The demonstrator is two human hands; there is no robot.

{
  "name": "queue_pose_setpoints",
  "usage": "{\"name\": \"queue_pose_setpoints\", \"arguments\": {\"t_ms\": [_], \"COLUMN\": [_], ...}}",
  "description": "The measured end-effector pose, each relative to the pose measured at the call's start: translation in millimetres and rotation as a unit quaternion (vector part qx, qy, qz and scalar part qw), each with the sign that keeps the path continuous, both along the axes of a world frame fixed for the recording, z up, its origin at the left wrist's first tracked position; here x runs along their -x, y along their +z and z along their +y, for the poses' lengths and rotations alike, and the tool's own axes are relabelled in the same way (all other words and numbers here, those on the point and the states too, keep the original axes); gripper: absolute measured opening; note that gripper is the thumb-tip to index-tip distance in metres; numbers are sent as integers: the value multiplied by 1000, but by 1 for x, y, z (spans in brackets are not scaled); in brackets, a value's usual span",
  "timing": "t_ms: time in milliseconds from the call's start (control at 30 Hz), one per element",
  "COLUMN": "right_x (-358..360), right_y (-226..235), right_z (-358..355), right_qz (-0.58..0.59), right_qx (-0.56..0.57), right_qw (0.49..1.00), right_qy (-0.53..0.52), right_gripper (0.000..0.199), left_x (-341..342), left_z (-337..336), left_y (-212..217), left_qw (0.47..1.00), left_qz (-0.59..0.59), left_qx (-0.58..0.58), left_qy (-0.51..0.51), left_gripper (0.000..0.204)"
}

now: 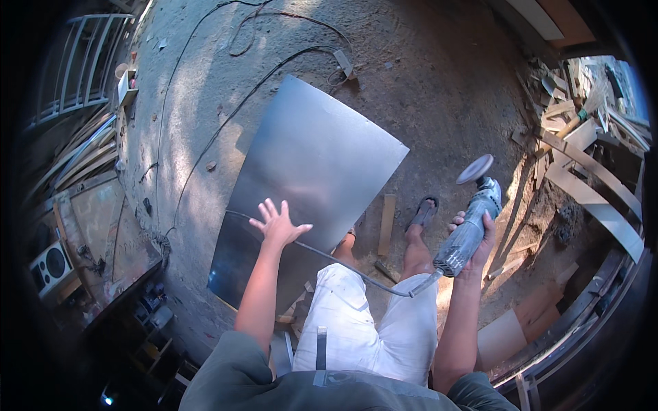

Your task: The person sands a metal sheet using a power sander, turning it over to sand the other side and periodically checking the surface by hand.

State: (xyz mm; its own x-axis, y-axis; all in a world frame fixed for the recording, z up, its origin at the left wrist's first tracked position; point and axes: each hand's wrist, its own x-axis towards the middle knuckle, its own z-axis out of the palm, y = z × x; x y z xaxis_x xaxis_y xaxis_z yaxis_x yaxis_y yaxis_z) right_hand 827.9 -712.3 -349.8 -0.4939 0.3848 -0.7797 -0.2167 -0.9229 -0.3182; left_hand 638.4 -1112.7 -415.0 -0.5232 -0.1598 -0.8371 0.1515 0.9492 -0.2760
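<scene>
In my right hand (485, 240) is an angle grinder (468, 229), its grey body tilted up and its round, pale disc (474, 169) at the top, apart from the panel. A dark, glossy flat panel (319, 151) lies in front of me at a slant. My left hand (277, 225) is spread over the panel's near part, fingers stretched out; whether the palm touches the surface I cannot tell. The grinder's cord (343, 262) runs from its lower end across my lap, passes under my left hand and on over the panel.
Black cables (240, 103) snake over the dirt floor to a small socket box (343, 63). Wood offcuts (572, 137) pile up at the right. At the left are a speaker (51, 265), stacked strips (86, 154) and a metal rack (86, 61). A short plank (387, 222) lies near my sandalled foot.
</scene>
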Motion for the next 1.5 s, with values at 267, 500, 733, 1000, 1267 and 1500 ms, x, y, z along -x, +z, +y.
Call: {"name": "queue_pose_setpoints", "arguments": {"t_ms": [267,500,733,1000,1267,1500], "right_x": [68,109,178,230,248,253], "right_y": [4,-3,6,-46,-80,-82], "right_z": [108,175,194,176,147,141], "right_qz": [-13,-107,-197,-236,-259,-236], "right_qx": [-21,-18,-59,23,102,80], "right_qw": [993,940,813,697,630,625], "right_qy": [117,323,545,677,725,739], "right_gripper": [47,50,52,56,54,55], "left_x": [-66,-20,34,73,66,26], "left_z": [-78,77,217,245,223,262], "left_y": [-31,-82,-115,-173,-185,-174], "left_qw": [910,944,883,823,810,839], "left_qz": [185,281,315,439,501,457], "left_qx": [51,-139,-147,-109,-205,-225], "left_qy": [368,104,316,344,225,193], "left_gripper": [116,86,74,69,56,56]}}
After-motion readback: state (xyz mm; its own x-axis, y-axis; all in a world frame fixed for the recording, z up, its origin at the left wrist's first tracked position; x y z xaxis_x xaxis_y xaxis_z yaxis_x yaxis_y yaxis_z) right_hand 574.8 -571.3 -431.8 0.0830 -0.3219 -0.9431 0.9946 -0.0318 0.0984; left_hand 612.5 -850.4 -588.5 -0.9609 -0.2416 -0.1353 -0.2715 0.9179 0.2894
